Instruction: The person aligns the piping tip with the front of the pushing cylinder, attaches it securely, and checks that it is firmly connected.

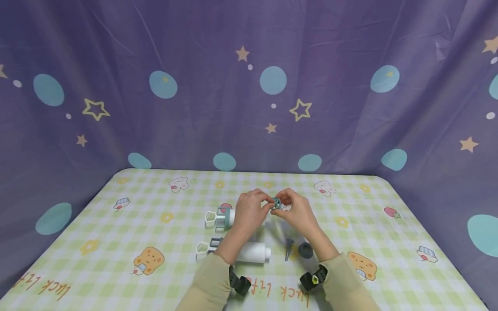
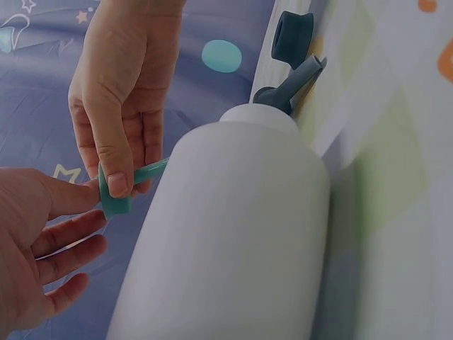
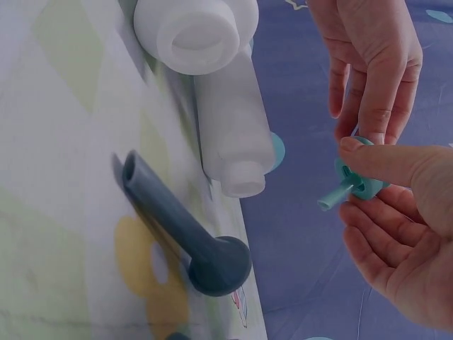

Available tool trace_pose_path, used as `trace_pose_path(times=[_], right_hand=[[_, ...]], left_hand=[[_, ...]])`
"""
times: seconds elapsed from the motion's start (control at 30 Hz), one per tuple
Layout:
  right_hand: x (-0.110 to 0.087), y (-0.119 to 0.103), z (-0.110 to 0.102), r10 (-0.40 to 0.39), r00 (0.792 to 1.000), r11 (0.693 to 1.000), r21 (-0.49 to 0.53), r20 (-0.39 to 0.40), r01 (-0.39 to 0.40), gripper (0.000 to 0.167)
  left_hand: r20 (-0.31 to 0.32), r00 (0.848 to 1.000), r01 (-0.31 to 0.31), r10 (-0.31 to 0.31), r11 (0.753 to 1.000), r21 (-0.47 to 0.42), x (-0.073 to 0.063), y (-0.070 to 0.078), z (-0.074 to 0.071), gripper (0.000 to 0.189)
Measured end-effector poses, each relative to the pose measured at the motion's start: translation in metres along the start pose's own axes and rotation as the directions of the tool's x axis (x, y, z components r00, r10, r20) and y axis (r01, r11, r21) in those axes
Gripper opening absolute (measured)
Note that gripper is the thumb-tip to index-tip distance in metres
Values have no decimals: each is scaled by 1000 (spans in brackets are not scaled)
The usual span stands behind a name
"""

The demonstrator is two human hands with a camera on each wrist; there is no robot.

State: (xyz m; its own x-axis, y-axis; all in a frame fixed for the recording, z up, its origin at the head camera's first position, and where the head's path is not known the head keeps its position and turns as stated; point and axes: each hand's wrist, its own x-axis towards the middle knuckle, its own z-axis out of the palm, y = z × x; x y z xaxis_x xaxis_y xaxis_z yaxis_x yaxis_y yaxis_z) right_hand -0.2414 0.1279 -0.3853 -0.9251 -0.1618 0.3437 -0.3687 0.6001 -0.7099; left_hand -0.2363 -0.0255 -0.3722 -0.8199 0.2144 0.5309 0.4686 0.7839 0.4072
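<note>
Both hands meet above the table around a small teal cap (image 1: pixel 276 203) with a short tube-like stem, seen closer in the right wrist view as a teal cap (image 3: pixel 368 185). My left hand (image 1: pixel 250 209) pinches one side of its rim. From the other side my right hand (image 1: pixel 297 211) holds it between thumb and fingers. In the left wrist view the stem (image 2: pixel 150 170) points toward a white bottle (image 2: pixel 233 234). Under the left forearm lie a white bottle with a dark handled end (image 1: pixel 250 252) and another with a teal handled end (image 1: pixel 221 218), partly hidden by the hand.
Near the right forearm lie a dark grey-blue nozzle (image 1: pixel 288 249) with a round base and a dark ring-shaped cap (image 1: pixel 306 249). A checked cloth (image 1: pixel 116 233) covers the table. Behind it hangs a purple curtain (image 1: pixel 218 103).
</note>
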Motion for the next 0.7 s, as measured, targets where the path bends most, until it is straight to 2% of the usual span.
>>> trace_pose_path(times=[0.17, 0.4, 0.47, 0.53, 0.7], right_hand=[[0, 0, 0, -3, 1000, 1000, 0, -6, 3, 34], [1, 3, 1, 16, 1000, 1000, 23, 0, -16, 34], [1, 5, 2, 19, 1000, 999, 28, 1, -19, 35], [1, 6, 2, 20, 1000, 999, 36, 4, -20, 35], [1, 11, 2, 17, 1000, 998, 56, 8, -18, 36]], left_hand=[[27, 1000, -4, 4, 1000, 9, 0, -1, -1, 7], [29, 1000, 0, -1, 1000, 20, 1, -7, -4, 9], [62, 998, 15, -17, 999, 28, 1, -10, -4, 11], [125, 992, 25, -32, 998, 52, 1, -12, -4, 16], [300, 952, 22, -65, 989, 145, 1, -17, -4, 31]])
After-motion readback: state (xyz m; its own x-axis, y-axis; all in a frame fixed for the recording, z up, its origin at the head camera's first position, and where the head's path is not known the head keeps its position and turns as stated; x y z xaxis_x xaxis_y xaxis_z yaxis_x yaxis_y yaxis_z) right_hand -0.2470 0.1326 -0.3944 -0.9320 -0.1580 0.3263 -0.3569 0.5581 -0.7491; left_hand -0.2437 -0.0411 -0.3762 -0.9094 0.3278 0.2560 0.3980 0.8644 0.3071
